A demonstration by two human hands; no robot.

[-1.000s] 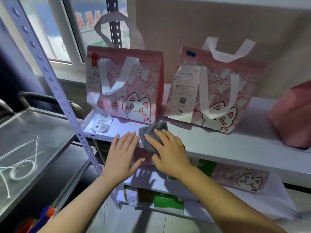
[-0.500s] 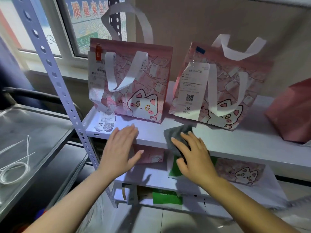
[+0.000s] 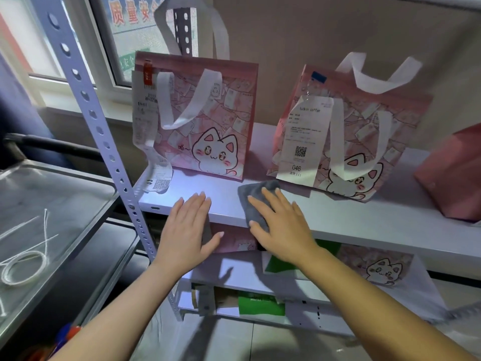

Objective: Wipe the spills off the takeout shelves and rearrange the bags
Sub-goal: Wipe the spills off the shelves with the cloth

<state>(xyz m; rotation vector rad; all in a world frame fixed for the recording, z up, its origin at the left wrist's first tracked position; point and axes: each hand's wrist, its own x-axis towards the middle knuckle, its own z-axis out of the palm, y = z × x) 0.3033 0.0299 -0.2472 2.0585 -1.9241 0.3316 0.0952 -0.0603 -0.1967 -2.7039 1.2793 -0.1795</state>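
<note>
Wiping underway: right hand (image 3: 281,225), fingers flat, presses cloth (image 3: 251,201) on shelf (image 3: 364,217); left hand (image 3: 187,227) flat at its 9 o'clock. Bags (image 3: 203,121) not rearranged.

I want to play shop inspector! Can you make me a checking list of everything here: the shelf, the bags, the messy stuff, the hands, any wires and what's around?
Surface: white shelf; no spill seen.
Job's things: grey cloth flat on the shelf's front edge; left cat bag upright with a long receipt; right cat bag tilted, with a receipt marked 046; pink bag at the right edge.
Clutter: more bags and green packs on the lower shelves.
Hands: right hand presses the cloth, fingers straight; left hand lies flat on the shelf edge, holding nothing.
Cables: white cord coiled on the steel cart.
Surroundings: window behind, perforated post at left.
</note>
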